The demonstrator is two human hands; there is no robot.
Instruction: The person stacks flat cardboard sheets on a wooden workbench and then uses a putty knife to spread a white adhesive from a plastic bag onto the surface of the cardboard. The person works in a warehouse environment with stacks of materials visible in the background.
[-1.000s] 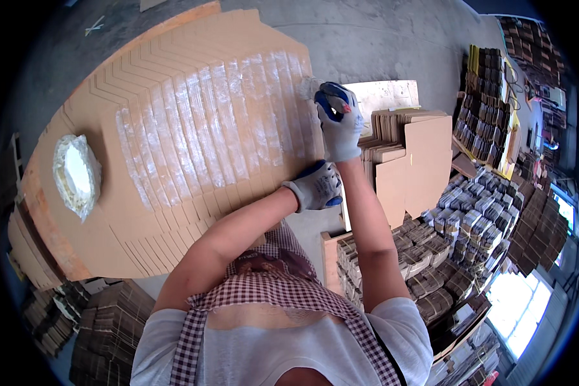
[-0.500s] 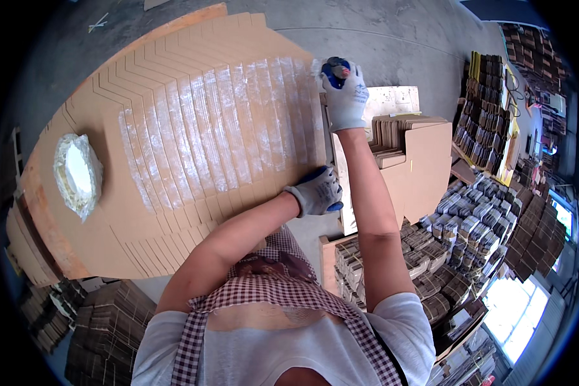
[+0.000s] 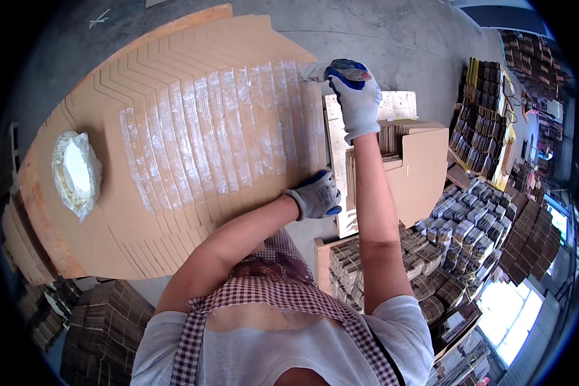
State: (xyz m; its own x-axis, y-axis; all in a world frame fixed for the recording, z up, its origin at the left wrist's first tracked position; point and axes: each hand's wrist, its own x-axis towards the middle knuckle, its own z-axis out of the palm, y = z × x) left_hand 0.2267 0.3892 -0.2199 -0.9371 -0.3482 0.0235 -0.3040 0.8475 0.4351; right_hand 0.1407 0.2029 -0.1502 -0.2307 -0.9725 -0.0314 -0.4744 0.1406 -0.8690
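Observation:
Fanned, overlapping cardboard sheets (image 3: 193, 138) cover the work surface, with shiny whitish, wet-looking streaks across their exposed strips. My right hand (image 3: 359, 96), in a white and blue glove, is closed around a brush (image 3: 313, 72) at the far right corner of the sheets. The brush's pale end lies over the streaked edge; most of its handle is hidden in my glove. My left hand (image 3: 316, 195), gloved alike, curls its fingers at the near right edge of the sheets. A plastic-lined round container (image 3: 77, 168) with a bright white inside rests on the cardboard at the left.
A pale wooden board (image 3: 399, 103) and a stack of cut cardboard pieces (image 3: 421, 170) stand right of the sheets. Bundled cardboard piles (image 3: 466, 222) fill the lower right. Further bundles (image 3: 479, 116) stand farther back. Dark stacks (image 3: 106, 328) sit at the lower left.
My right hand has shifted slightly right and nearer, and more of the brush's pale end shows. My left hand stays at the near edge of the sheets.

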